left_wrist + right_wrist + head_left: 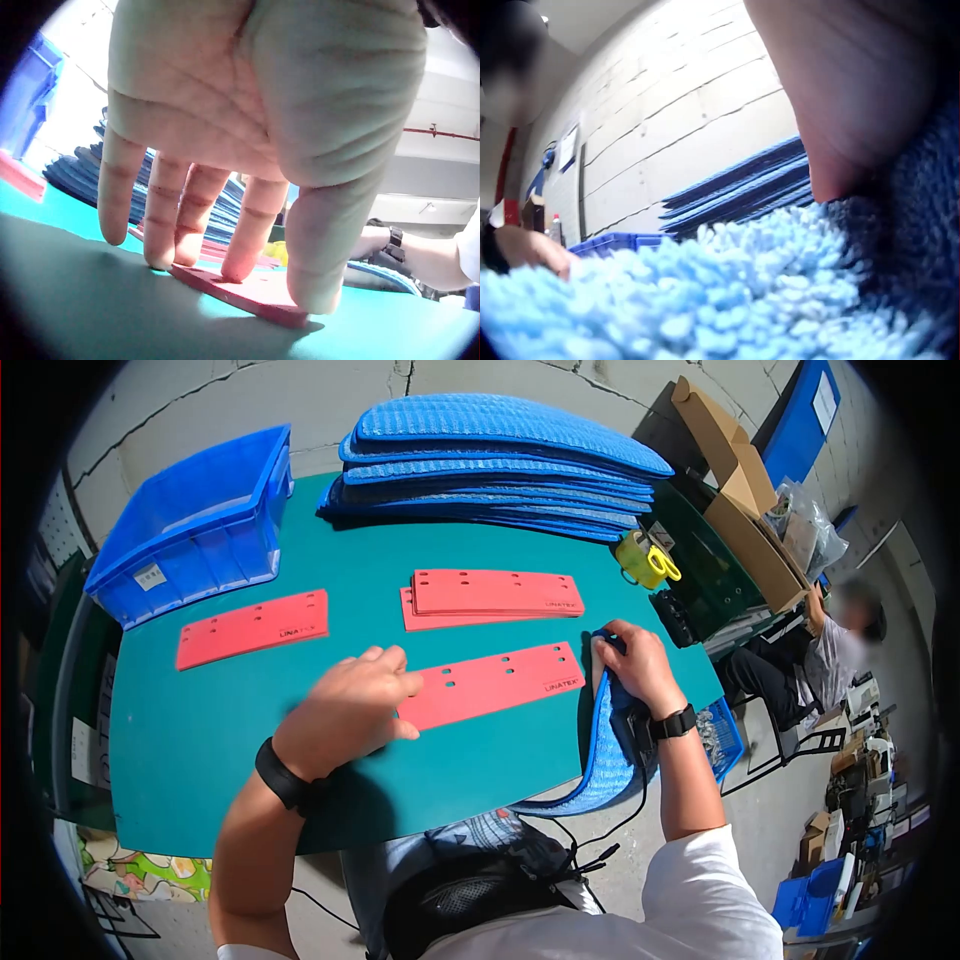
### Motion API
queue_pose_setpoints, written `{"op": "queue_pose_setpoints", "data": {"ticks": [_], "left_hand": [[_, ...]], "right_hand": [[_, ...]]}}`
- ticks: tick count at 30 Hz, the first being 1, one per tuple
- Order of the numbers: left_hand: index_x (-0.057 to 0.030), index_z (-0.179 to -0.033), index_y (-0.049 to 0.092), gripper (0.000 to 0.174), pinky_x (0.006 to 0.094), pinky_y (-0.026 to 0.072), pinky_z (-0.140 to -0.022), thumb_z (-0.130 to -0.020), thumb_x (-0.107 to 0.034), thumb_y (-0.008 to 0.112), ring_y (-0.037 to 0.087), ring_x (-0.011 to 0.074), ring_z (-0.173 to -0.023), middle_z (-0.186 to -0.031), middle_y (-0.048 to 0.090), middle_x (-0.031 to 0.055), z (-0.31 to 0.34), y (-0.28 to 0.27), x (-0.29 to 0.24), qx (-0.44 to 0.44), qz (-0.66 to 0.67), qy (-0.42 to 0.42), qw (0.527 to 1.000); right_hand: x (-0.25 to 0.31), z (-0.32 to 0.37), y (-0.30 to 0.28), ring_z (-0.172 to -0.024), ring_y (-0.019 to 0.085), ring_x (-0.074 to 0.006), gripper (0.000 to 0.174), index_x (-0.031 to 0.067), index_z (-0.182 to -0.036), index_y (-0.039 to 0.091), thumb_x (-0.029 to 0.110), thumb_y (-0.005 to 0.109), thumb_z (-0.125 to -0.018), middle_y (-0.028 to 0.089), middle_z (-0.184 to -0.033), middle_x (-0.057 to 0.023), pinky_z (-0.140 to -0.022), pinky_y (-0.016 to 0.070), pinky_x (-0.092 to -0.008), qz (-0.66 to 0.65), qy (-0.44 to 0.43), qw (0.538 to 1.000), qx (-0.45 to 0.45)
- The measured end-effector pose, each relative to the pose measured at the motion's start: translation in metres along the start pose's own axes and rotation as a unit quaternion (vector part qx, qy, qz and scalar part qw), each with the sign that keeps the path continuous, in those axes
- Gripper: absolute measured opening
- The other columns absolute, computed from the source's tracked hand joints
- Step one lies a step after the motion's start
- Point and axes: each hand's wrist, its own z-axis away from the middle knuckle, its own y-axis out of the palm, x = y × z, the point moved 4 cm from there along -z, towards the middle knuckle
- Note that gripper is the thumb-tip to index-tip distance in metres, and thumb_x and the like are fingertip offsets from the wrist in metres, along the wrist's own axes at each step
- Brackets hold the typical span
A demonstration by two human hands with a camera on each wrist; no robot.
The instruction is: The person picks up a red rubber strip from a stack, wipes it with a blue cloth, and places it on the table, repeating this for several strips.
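A blue fuzzy pad [612,760] is pinched at its top end by the R hand [645,668], w/ the grip narrow; the pad is bent and hung down past the R edge of the green table [250,760]. The near red strip [490,685], marked "LINATEX", is laid flat L of the pad. Its L end is touched by the L hand [350,705], w/ fingers spread, thumb at the strip's end, grip wide & nothing held.

Farther back, more red strips [500,592] are stacked, one set a bit off from the rest. To the L, another red strip set [255,632] is laid near the blue bin [200,540]. Yellow scissors [655,567] are seen at R. At the back, a pile of blue pads [500,455] is set by the wall. Far R, a seated person [835,655] is seen.
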Motion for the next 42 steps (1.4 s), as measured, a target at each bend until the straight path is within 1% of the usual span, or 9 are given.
{"op": "queue_pose_setpoints", "data": {"ticks": [9, 14, 15, 17, 18, 21, 28, 34, 42], "left_hand": [[-0.0041, -0.094, 0.064, 0.043, 0.0404, 0.048, -0.079, -0.06, -0.016, 0.087, 0.057, 0.0297, -0.094, -0.096, 0.056, 0.0087, -0.002, 0.003, -0.001, 0.008, -0.01, -0.009, 1.0], [-0.0036, -0.094, 0.063, 0.041, 0.0403, 0.0484, -0.08, -0.062, -0.015, 0.086, 0.057, 0.0312, -0.094, -0.094, 0.056, 0.0109, -0.001, 0.005, 0.003, 0.002, 0.013, -0.007, 1.0], [-0.003, -0.101, 0.063, 0.048, 0.0398, 0.0485, -0.082, -0.061, -0.015, 0.087, 0.057, 0.0317, -0.098, -0.099, 0.057, 0.0107, -0.002, 0.006, 0.004, 0.023, 0.015, -0.01, 1.0], [-0.0021, -0.104, 0.062, 0.05, 0.0403, 0.0485, -0.082, -0.062, -0.015, 0.087, 0.057, 0.0325, -0.099, -0.099, 0.057, 0.0119, -0.005, 0.005, 0.004, 0.017, 0.013, -0.011, 1.0], [-0.0011, -0.107, 0.061, 0.052, 0.0408, 0.0484, -0.083, -0.063, -0.014, 0.086, 0.057, 0.0333, -0.099, -0.099, 0.056, 0.0131, -0.006, 0.005, 0.003, 0.013, 0.009, -0.014, 1.0], [0.0004, -0.112, 0.059, 0.054, 0.0418, 0.0479, -0.084, -0.066, -0.015, 0.084, 0.056, 0.0341, -0.101, -0.101, 0.056, 0.015, -0.01, 0.01, -0.002, 0.0, 0.001, -0.012, 1.0], [-0.0011, -0.099, 0.056, 0.034, 0.0453, 0.0481, -0.074, -0.073, -0.008, 0.076, 0.058, 0.0374, -0.09, -0.099, 0.058, 0.016, -0.019, 0.0, -0.011, -0.001, 0.045, -0.062, 0.997], [-0.0026, -0.087, 0.049, 0.019, 0.0464, 0.0459, -0.062, -0.076, 0.005, 0.063, 0.058, 0.0361, -0.083, -0.092, 0.057, 0.0143, -0.017, -0.009, -0.016, -0.207, 0.029, -0.012, 0.978], [-0.0037, -0.1, 0.06, 0.041, 0.0398, 0.0478, -0.085, -0.066, -0.009, 0.081, 0.055, 0.0304, -0.102, -0.109, 0.053, 0.0104, -0.001, 0.008, -0.024, 0.034, 0.048, 0.071, 0.996]], "right_hand": [[0.107, 0.0, 0.025, -0.085, 0.066, -0.0369, 0.018, 0.0074, -0.09, 0.068, 0.025, 0.066, -0.087, 0.068, -0.09, -0.016, -0.073, 0.0527, -0.047, -0.002, -0.212, 0.976, 0.043], [0.042, -0.004, 0.004, -0.081, 0.069, -0.033, 0.018, 0.0067, -0.09, 0.07, 0.022, 0.062, -0.086, 0.071, -0.079, -0.0123, -0.072, 0.0532, -0.0416, -0.029, -0.056, 0.997, 0.032], [0.028, -0.002, -0.001, -0.085, 0.068, -0.0381, 0.029, 0.0006, -0.104, 0.069, 0.021, 0.067, -0.084, 0.069, -0.09, -0.0228, -0.074, 0.0532, -0.0424, -0.015, -0.03, 0.999, 0.018], [-0.003, 0.005, -0.002, -0.076, 0.069, -0.0325, 0.03, -0.0001, -0.105, 0.068, 0.023, 0.066, -0.086, 0.069, -0.084, -0.0213, -0.069, 0.052, -0.0385, 0.005, -0.001, 1.0, 0.002], [-0.01, 0.008, -0.001, -0.071, 0.067, -0.0264, 0.031, -0.0005, -0.106, 0.068, 0.024, 0.066, -0.087, 0.068, -0.081, -0.0199, -0.066, 0.0502, -0.0358, -0.017, -0.007, 1.0, -0.009], [-0.017, 0.009, 0.003, -0.083, 0.068, -0.0385, 0.031, 0.0026, -0.107, 0.068, 0.025, 0.064, -0.087, 0.07, -0.088, -0.0212, -0.074, 0.0528, -0.0433, -0.063, 0.016, 0.998, -0.011], [-0.024, 0.01, 0.008, -0.071, 0.066, -0.0275, 0.031, 0.0014, -0.106, 0.067, 0.026, 0.065, -0.088, 0.068, -0.079, -0.0178, -0.066, 0.0499, -0.0375, -0.114, 0.03, 0.993, -0.002], [-0.029, 0.01, 0.012, -0.067, 0.059, -0.0174, 0.028, -0.0001, -0.104, 0.066, 0.024, 0.066, -0.089, 0.065, -0.074, -0.0116, -0.064, 0.0471, -0.033, -0.164, 0.022, 0.986, -0.007], [-0.032, 0.01, 0.015, -0.068, 0.055, -0.0092, 0.026, -0.003, -0.101, 0.065, 0.021, 0.065, -0.091, 0.063, -0.073, -0.0038, -0.062, 0.0443, -0.0278, -0.207, 0.023, 0.978, -0.001]]}}
